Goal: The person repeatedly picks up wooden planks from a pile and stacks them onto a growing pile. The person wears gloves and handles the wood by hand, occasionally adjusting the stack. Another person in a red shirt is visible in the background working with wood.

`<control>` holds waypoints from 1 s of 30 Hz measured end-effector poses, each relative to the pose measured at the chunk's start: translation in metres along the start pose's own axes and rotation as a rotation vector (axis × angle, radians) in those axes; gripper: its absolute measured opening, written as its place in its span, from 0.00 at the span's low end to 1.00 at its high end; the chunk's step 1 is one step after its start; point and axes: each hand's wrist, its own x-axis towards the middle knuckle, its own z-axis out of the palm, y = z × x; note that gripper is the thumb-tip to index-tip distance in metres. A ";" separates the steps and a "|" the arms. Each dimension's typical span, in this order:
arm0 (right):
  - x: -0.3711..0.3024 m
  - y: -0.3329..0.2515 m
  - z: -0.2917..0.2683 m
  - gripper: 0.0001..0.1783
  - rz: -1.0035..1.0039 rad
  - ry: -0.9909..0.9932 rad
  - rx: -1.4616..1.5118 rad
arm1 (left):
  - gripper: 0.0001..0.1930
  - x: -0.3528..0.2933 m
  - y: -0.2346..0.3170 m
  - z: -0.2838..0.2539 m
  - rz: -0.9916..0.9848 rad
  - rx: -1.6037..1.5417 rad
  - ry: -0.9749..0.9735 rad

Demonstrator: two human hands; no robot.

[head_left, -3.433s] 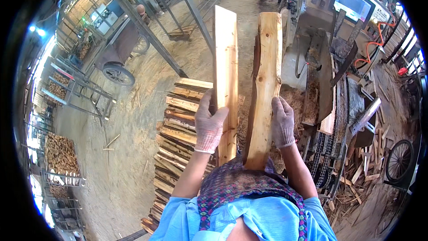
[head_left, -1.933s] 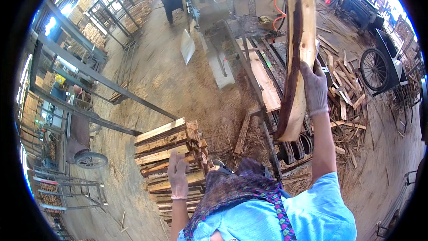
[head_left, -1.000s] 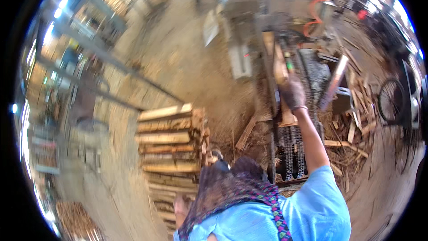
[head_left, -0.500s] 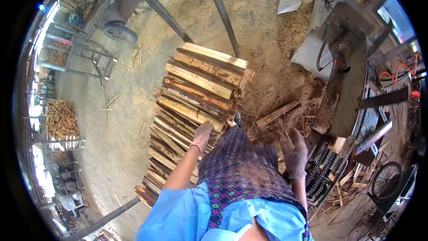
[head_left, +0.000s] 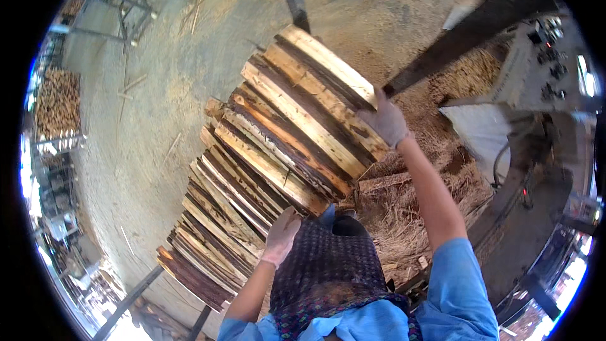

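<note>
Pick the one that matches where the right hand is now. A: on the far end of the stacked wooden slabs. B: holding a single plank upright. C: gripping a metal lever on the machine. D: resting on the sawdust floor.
A: the gloved right hand rests on the far end of the upper slabs of the wood stack.

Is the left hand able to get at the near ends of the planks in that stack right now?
Probably yes. The left hand already rests at the near edge of the plank stack with nothing between them, while the right hand is on the far planks' ends.
</note>
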 end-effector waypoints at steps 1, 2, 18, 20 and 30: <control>0.033 -0.006 0.002 0.54 0.025 -0.039 -0.042 | 0.30 -0.007 -0.003 -0.007 -0.025 -0.054 0.035; 0.067 0.001 0.009 0.56 0.006 -0.056 -0.081 | 0.29 -0.010 -0.007 -0.014 -0.046 -0.099 0.064; 0.194 0.057 0.032 0.60 -0.014 -0.468 -0.197 | 0.27 0.008 0.000 -0.007 -0.139 -0.346 0.135; 0.191 0.037 0.019 0.60 0.013 -0.519 -0.250 | 0.27 0.010 0.014 -0.005 -0.149 -0.387 0.112; 0.181 0.037 0.024 0.50 0.039 -0.470 -0.225 | 0.26 0.022 0.035 0.012 -0.199 -0.398 0.032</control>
